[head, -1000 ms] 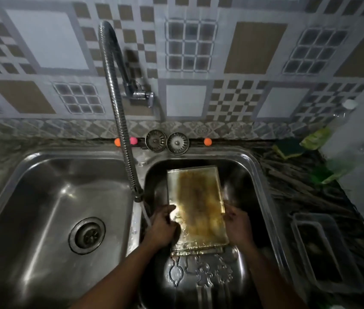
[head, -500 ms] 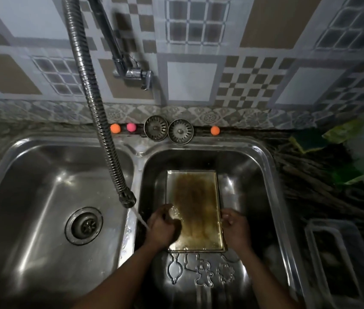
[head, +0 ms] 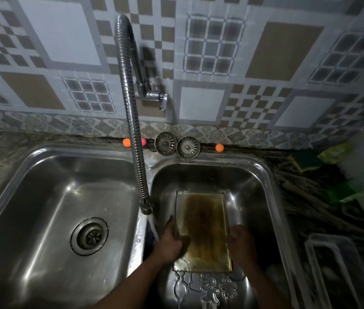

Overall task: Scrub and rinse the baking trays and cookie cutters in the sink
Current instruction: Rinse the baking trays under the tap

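A rectangular baking tray point(head: 203, 228) stained brown lies in the right sink basin point(head: 254, 188). My left hand point(head: 172, 239) grips its left edge, thumb over the tray's inner face. My right hand point(head: 241, 244) holds the right edge. Several metal cookie cutters point(head: 210, 291), one shaped like a gingerbread man, lie on the basin floor just in front of the tray. The flexible faucet hose point(head: 136, 157) ends at the divider, and a thin stream of water runs from it beside my left hand.
The left basin point(head: 43, 197) holds only its drain point(head: 89, 236). Two sink strainers point(head: 176, 144) and small orange balls point(head: 219, 147) sit on the back ledge. Green sponges point(head: 305, 161) lie on the right counter, and a clear plastic container point(head: 334, 270) stands at the right front.
The tray has been lowered from a tilt to lie flatter in the basin. Both hands stay on its side edges, and the camera view has shifted.
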